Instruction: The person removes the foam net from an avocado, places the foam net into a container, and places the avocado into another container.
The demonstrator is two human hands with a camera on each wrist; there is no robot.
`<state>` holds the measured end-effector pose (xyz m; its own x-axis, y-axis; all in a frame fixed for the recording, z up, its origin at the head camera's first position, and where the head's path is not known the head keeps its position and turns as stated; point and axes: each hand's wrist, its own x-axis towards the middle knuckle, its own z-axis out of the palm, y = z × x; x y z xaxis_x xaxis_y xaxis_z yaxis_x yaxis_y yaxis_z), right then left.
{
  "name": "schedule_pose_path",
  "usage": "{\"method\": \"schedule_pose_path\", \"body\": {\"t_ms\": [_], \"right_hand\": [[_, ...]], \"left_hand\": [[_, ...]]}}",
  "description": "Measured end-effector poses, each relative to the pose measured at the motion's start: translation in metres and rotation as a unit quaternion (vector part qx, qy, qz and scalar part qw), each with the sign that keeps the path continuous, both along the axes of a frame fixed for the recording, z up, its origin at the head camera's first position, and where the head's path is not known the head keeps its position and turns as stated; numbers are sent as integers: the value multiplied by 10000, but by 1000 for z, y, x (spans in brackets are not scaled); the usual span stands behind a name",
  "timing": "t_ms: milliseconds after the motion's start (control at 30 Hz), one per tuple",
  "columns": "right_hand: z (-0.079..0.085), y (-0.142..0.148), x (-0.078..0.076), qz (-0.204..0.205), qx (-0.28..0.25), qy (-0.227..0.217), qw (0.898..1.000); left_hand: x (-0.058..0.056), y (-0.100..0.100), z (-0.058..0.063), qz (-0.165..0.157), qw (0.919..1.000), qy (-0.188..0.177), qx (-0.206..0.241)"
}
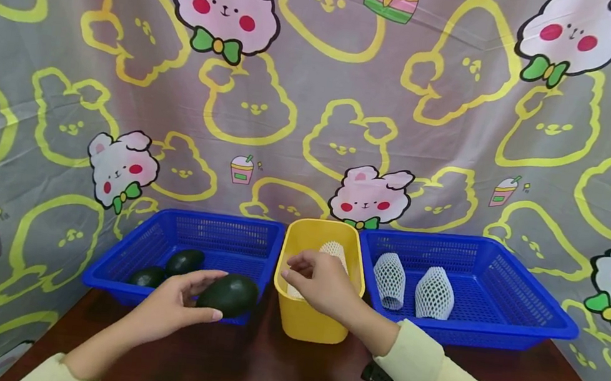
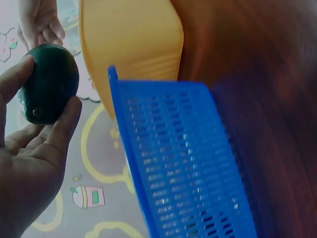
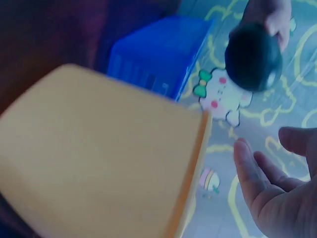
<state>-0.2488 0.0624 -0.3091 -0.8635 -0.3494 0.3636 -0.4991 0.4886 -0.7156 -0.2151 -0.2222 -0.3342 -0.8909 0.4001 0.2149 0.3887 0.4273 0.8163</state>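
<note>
My left hand [image 1: 173, 307] grips a dark green avocado [image 1: 228, 296] between thumb and fingers, above the front edge of the left blue basket [image 1: 119, 287]. In the left wrist view the avocado [image 2: 49, 84] is held clear of the basket, its stem end showing. My right hand [image 1: 323, 280] is over the yellow bin [image 1: 313, 323], fingers loosely bent with nothing between them. White foam net sleeves [image 1: 334, 250] lie in the bin, partly hidden by that hand. The right wrist view shows the right hand [image 3: 282, 193] apart from the avocado, thumb and fingers spread.
Two more avocados [image 1: 184, 261] lie in the left basket. The right blue basket [image 1: 516, 328] holds two white foam net sleeves [image 1: 435, 293]. All three containers stand side by side on a dark brown table [image 1: 284, 377], against a patterned cloth [image 1: 302, 121].
</note>
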Motion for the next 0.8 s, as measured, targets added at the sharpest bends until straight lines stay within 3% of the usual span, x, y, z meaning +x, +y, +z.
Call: {"method": "schedule_pose_path", "body": {"t_ms": [367,800], "right_hand": [[-15,-24,30,637,-500,-442,9957],[-57,-44,35,732,-852,-1366,9842]], "left_hand": [[-20,-21,6,633,9979,87,-105],[-45,-44,-3,1163,9888,582,-736]]}}
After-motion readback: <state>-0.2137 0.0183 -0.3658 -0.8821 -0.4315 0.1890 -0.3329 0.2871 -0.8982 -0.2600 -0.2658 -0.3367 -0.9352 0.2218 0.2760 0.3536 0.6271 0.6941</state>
